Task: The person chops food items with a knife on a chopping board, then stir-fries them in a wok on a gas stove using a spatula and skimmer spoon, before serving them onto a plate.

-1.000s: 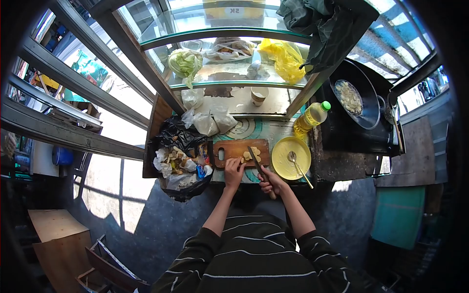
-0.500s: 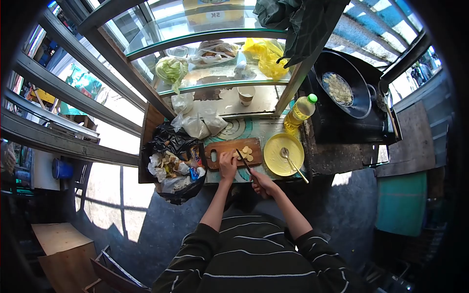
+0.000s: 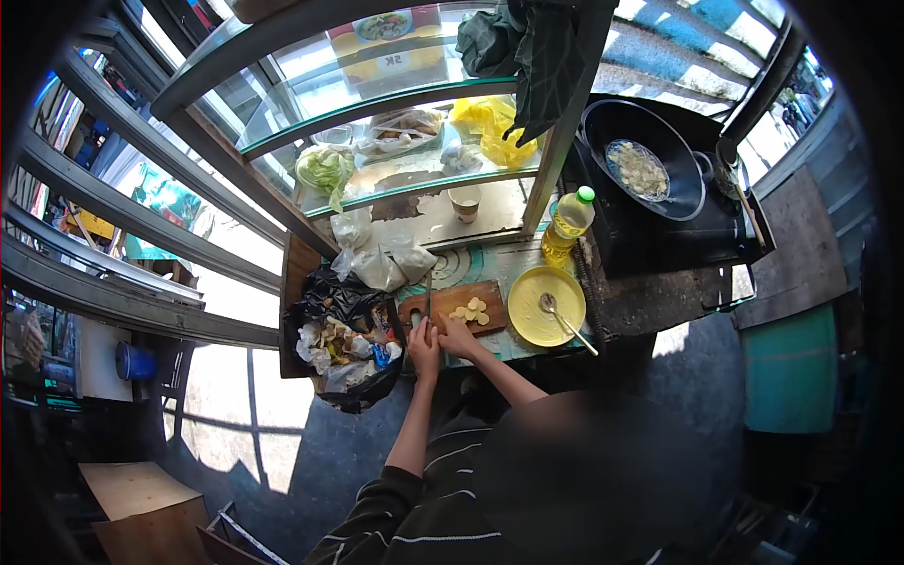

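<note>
Wearing dark top [image 3: 443, 499], thin pale stripes [image 3: 447, 539] running across; left sleeve [image 3: 381, 508] leaving forearm [image 3: 414, 428] bare; dark blur [image 3: 584, 480] hiding right sleeve.

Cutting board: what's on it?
Pale slices lie toward the cutting board's right end. The left hand, right hand and knife hide parts of the rest; anything beneath them can't be seen.

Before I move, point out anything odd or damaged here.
The white panel under the glass shelf looks ragged, its surface seemingly peeled to brown. An open black garbage bag, heaped with scraps, sits oddly close to the food slices on the wooden cutting board.
</note>
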Available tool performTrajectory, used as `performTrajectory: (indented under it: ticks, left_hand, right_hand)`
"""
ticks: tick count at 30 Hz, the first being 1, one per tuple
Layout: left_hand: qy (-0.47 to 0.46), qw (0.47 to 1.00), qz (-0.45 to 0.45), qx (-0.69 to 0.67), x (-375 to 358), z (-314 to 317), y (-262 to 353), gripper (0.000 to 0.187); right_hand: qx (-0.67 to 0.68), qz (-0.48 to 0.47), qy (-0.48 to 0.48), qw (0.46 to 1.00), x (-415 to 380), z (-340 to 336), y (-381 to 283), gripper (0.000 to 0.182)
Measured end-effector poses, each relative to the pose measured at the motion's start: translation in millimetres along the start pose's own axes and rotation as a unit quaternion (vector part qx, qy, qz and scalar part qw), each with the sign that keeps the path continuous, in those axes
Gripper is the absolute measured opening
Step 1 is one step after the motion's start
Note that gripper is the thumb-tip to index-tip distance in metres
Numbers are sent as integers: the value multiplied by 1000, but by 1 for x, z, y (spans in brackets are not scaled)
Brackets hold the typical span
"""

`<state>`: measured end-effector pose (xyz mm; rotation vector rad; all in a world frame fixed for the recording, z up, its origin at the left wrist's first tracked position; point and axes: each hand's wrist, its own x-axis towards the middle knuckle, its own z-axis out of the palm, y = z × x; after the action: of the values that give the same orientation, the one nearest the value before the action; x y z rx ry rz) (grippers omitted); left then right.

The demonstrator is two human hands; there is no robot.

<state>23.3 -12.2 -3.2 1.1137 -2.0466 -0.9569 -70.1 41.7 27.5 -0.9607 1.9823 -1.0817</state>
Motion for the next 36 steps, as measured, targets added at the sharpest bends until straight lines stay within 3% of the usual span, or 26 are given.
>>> performTrajectory:
  ticks: [4, 6, 7, 9, 11, 15, 21, 24, 27, 29, 31, 32, 33, 34, 35, 36]
  left_hand:
    - [-49, 993, 43, 94, 5, -4, -3, 41]
    - [-54, 991, 53, 110, 5, -4, 5, 40]
    - [-55, 988, 55, 131, 5, -4, 10, 40]
    - [-50, 985, 60, 155, 6, -2, 16, 42]
    - [-43, 979, 71, 188, 12, -2, 17, 41]
    - [-57, 958, 82, 270, 19, 3, 15, 39]
    - [-58, 934, 58, 348, 32, 14, 28, 38]
    - [21, 936, 58, 348, 26, 30, 35, 37]
    - [155, 909, 23, 387, 4, 58, 74, 36]
    - [191, 912, -8, 363, -16, 85, 104, 31]
    - [205, 924, 46, 319, -38, 116, 127, 29]
    - [215, 916, 61, 333, -54, 132, 141, 30]
    - [222, 909, 69, 347, -69, 142, 167, 30]
    - [189, 928, 55, 317, -83, 145, 183, 32]
    - [184, 938, 40, 291, -97, 150, 194, 29]
    - [187, 940, 31, 285, -110, 154, 202, 29]
  right_hand:
    - [90, -47, -32, 994, -40, -25, -1, 44]
    - [197, 92, -162, 962, -75, -54, 10, 44]
    - [286, 182, -210, 917, -98, -69, 15, 45]
    - [316, 217, -224, 896, -140, -97, 41, 47]
    - [330, 280, -182, 883, -185, -134, 57, 48]
    - [340, 309, -56, 887, -248, -240, 66, 44]
    - [197, 236, 265, 914, -268, -456, 119, 38]
    - [56, 147, 411, 898, -256, -566, 148, 27]
    - [-176, 62, 535, 824, -249, -668, 191, 26]
    - [-239, 78, 572, 780, -244, -722, 229, 31]
    - [-254, 98, 536, 799, -239, -762, 274, 34]
    - [-90, 140, 522, 836, -231, -769, 288, 39]
    - [-96, 140, 507, 845, -226, -772, 289, 39]
    - [119, 202, 439, 868, -224, -773, 291, 49]
    - [325, 255, 348, 841, -220, -779, 289, 59]
    - [354, 262, 333, 834, -214, -785, 295, 61]
